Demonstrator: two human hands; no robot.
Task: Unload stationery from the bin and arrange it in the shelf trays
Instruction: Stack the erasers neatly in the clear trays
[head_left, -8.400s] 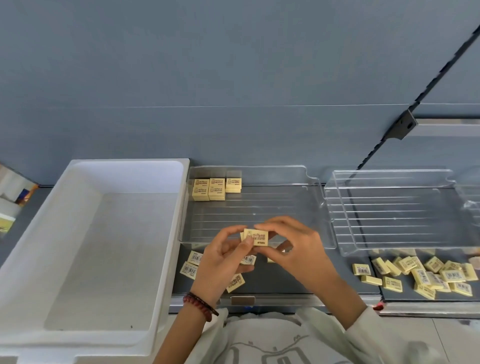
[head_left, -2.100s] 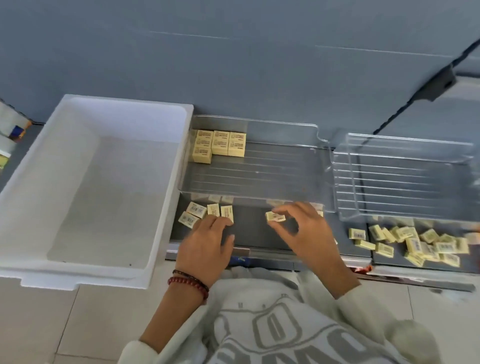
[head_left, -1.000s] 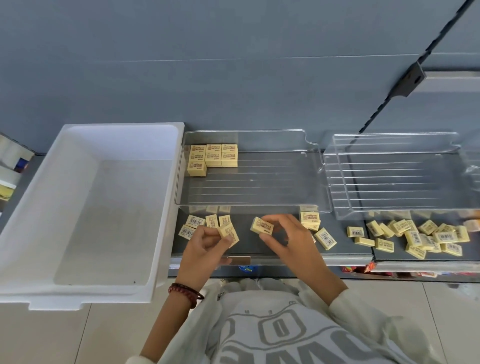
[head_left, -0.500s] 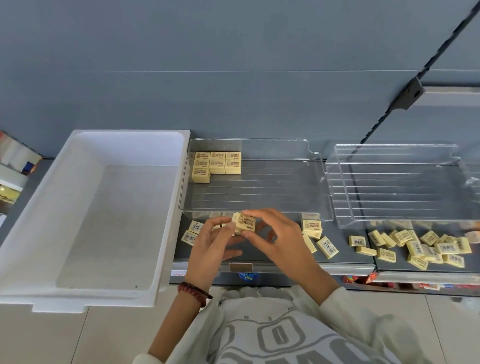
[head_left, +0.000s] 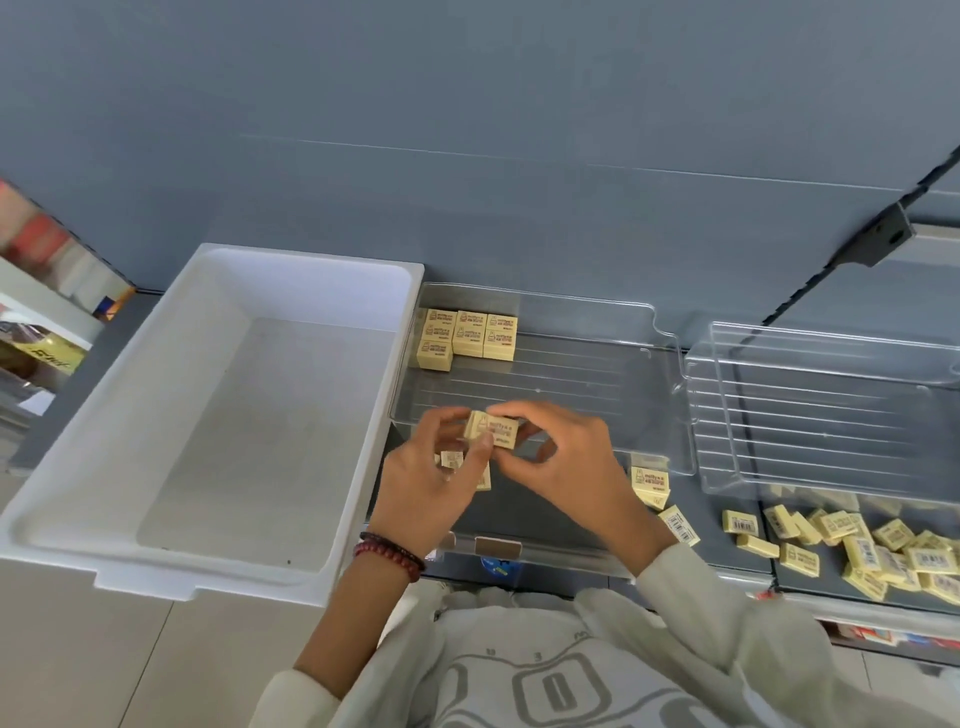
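from where i stand, the white bin (head_left: 306, 262) is the biggest thing here. it sits at 9 o'clock on the dark shelf (head_left: 540, 519) and i see only its bare floor inside. just beside it, toward 12 o'clock from the hands, a clear tray (head_left: 582, 384) touches the bin's wall. a second clear tray (head_left: 821, 421) sits at 3 o'clock, right against the first.

the person leans in from 6 o'clock in a pale printed top. both hands meet over the front edge of the first tray. the left hand (head_left: 431, 483) has its fingers curled and its thumb pressed on the near side of a small stack of erasers (head_left: 493, 430). the right hand (head_left: 566, 462) pinches the same stack from the other side, between thumb and fingertips. the stack is yellow, its printed face up, and it hangs clear of the tray floor.

in the first tray's 11 o'clock corner a packed block of erasers (head_left: 470, 335) stands in neat rows against the back wall. a loose heap of erasers (head_left: 857, 545) lies on the shelf at 4 o'clock, partly under the second tray's front edge. a few stray erasers (head_left: 652, 483) lie just beside the right wrist. one or two more show past the left fingers, though i cannot tell whether they lie on the shelf or in the palm. a red bead bracelet (head_left: 389, 553) circles the left wrist.
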